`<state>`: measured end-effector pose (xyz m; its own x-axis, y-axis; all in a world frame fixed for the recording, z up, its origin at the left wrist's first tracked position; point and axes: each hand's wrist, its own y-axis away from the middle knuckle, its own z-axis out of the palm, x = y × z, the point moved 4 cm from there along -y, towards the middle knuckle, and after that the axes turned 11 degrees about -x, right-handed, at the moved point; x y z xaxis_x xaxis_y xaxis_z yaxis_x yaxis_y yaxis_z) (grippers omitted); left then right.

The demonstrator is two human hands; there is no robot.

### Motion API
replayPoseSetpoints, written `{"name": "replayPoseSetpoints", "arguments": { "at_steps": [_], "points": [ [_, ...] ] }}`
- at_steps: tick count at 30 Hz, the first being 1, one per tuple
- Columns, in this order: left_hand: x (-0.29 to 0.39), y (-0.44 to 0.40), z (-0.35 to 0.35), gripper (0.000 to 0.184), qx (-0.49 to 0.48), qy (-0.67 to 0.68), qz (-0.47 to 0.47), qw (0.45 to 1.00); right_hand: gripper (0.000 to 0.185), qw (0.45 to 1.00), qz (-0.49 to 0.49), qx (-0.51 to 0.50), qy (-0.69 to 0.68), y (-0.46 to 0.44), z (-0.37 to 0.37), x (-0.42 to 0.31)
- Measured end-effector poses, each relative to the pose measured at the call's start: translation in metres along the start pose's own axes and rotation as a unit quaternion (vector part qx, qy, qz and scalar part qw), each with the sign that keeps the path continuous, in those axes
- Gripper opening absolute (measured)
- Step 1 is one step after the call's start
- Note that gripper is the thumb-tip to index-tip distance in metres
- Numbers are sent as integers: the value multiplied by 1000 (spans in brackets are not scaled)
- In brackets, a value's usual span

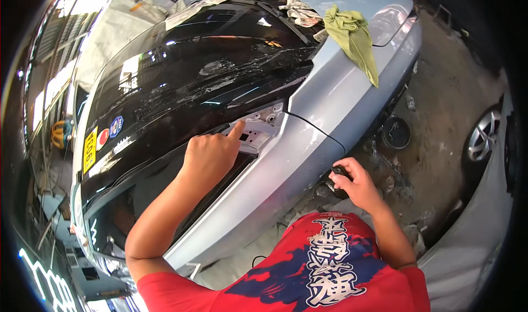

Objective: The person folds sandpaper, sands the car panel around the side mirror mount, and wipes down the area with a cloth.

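My left hand (pixel 210 151) reaches over the silver-blue car door (pixel 250 183). Its index finger is stretched out and its tip is at the bare mirror-mount corner (pixel 259 129) of the front door window, where holes show in the metal. The other fingers of that hand are curled, with nothing visible in them. Lower and to the right, my right hand (pixel 358 186) is closed around a small black part (pixel 340 173), whose exact kind I cannot make out. The right hand is beside the car body, apart from it.
A green cloth (pixel 352 34) drapes over the fender, near a crumpled patterned rag (pixel 301 12). The dark windshield (pixel 181 75) carries several stickers. On the floor stands a black bucket (pixel 396 133). A covered vehicle with a silver wheel (pixel 485 136) is at the right.
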<state>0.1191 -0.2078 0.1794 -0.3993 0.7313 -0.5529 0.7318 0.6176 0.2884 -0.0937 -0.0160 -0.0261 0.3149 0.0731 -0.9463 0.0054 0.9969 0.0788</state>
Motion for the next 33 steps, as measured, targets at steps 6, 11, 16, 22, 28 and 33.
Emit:
{"name": "replayPoseSetpoints", "arguments": {
  "at_steps": [6,11,16,22,28,33],
  "points": [
    [-8,-18,2,49,-40,-15,111,993,24,999,-12,41,24,12,37,0],
    [-4,-32,4,55,-87,-60,162,981,25,995,5,99,30,36,41,9],
    [2,-44,13,54,-65,-84,210,972,26,992,15,129,7,39,43,12],
    [-6,-29,-17,59,-132,-97,203,965,29,991,8,99,-86,5,43,-5],
    [-23,-24,-34,54,-139,-30,218,965,38,997,-14,-5,-73,-56,65,-26],
    [-14,-28,-17,18,-85,127,387,909,34,998,-9,-59,17,-80,79,-50]
  ]
}}
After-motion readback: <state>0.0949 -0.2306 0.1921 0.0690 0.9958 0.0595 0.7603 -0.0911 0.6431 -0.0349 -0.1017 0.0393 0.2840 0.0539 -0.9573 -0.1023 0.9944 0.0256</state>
